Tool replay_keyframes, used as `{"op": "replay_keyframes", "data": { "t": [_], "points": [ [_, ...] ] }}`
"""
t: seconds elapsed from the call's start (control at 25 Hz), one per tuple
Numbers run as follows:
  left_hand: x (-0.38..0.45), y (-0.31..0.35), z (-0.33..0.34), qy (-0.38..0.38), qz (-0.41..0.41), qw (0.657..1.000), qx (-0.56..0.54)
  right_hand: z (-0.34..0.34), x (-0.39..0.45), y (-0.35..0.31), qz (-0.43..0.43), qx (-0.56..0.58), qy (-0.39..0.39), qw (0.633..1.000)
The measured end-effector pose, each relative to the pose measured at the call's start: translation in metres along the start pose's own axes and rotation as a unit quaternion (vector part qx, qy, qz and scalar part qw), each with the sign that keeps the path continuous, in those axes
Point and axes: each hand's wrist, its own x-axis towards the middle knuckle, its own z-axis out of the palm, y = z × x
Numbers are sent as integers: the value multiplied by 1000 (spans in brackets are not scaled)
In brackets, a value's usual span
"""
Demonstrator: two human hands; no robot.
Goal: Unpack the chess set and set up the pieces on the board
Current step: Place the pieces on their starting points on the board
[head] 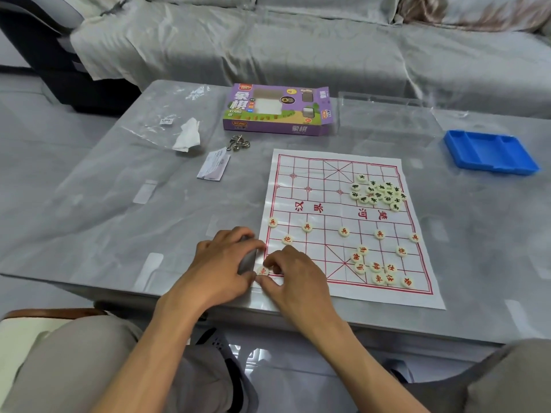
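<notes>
The right hand (293, 272) pinches a red chariot (263, 271) between thumb and fingertips at the near left corner of the board (337, 216), which looks like that piece's home point, so the person is probably seating it there. The left hand (222, 265) lies just left of it, fingers curled down at the board's left edge, seemingly pinning the thin sheet so it won't slide; whether it grips anything cannot be told.

Farther out, five red soldiers (343, 231) stand spaced along their row, with a cannon (287, 239) behind the left ones and another on the right, so those ranks seem finished. The other red pieces (376, 268) wait in a loose cluster near the right, and the black pieces (377, 193) are still heaped on the far right. Beyond the board, the box (277, 110) lies open and a blue tray (490, 152) sits far right on the table (119, 204).
</notes>
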Motion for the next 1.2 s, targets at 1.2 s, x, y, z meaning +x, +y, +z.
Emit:
{"op": "replay_keyframes", "data": {
  "t": [1.2],
  "points": [
    [5, 4, -3, -25, -33, 999, -3, -96, -30, 87, 76, -104, -2, 992]
  ]
}}
